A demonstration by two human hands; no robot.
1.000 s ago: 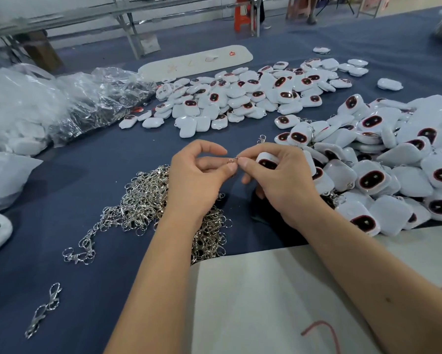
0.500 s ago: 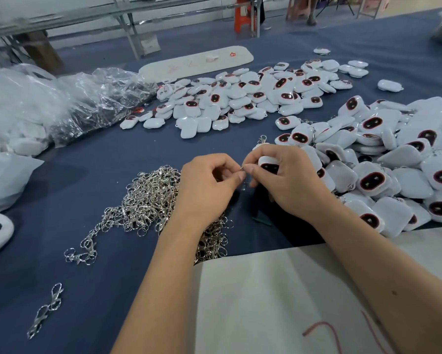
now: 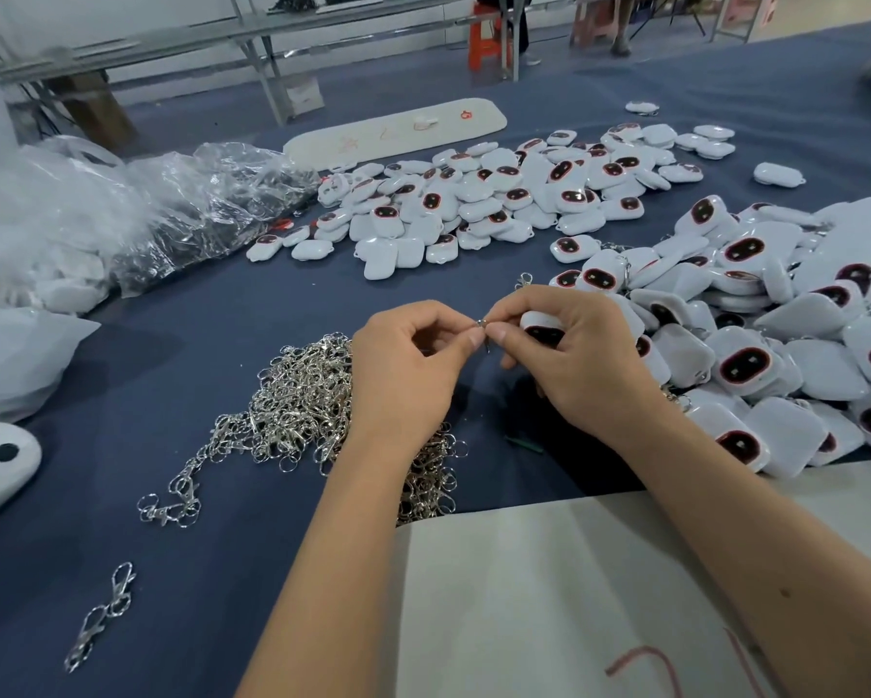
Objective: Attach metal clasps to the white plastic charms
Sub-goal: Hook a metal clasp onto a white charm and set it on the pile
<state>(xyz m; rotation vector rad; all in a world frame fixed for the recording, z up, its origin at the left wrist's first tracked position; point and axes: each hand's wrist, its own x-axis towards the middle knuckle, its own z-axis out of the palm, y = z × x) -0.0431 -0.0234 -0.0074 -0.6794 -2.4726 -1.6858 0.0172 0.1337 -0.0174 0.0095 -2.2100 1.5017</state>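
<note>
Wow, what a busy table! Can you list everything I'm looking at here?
white plastic charms with dark oval faces: many, white, heaps at centre back and right
held white charm: one, in right hand
small silver metal clasp: one, pinched between both hands
silver metal clasps pile: many, left of hands
loose clasp: one, near left
clear plastic bags: several, back left
blue cloth table: one
left hand: pinching clasp
right hand: holding charm, pinching clasp

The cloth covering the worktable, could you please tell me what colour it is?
The table cloth is plain dark blue, seen best in the head view.
</note>
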